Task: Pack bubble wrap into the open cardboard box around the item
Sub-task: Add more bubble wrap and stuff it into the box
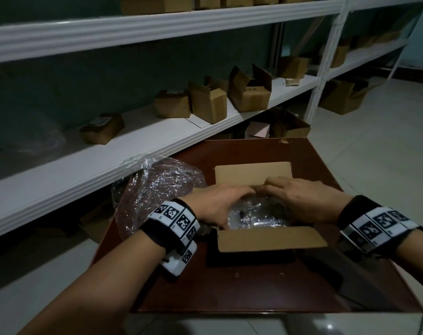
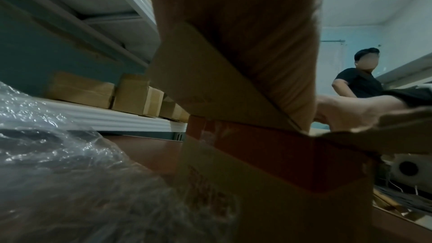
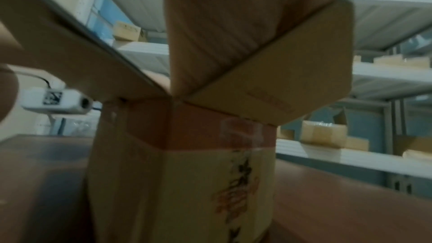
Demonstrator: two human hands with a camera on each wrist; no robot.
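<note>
An open cardboard box [image 1: 271, 238] stands on a dark red table [image 1: 254, 286], its flaps folded outward. Clear bubble wrap [image 1: 256, 220] fills the opening, and the item under it is hidden. My left hand [image 1: 220, 204] cups the wad from the left, thumb on the near side and fingers arched over the top. My right hand [image 1: 299, 201] cups it from the right, fingers curled down at the far flap [image 1: 252, 172]. The fingertips of both hands nearly meet. The wrist views show only the box wall [image 2: 257, 173] [image 3: 187, 154] and raised side flaps; the fingers are hidden.
A loose heap of spare bubble wrap [image 1: 157, 187] [image 2: 46, 136] lies on the table left of the box. White shelving [image 1: 157, 136] with several small cardboard boxes [image 1: 208, 102] runs behind. A person in a black shirt [image 2: 360, 80] stands in the background. Tiled floor [image 1: 374, 141] lies to the right.
</note>
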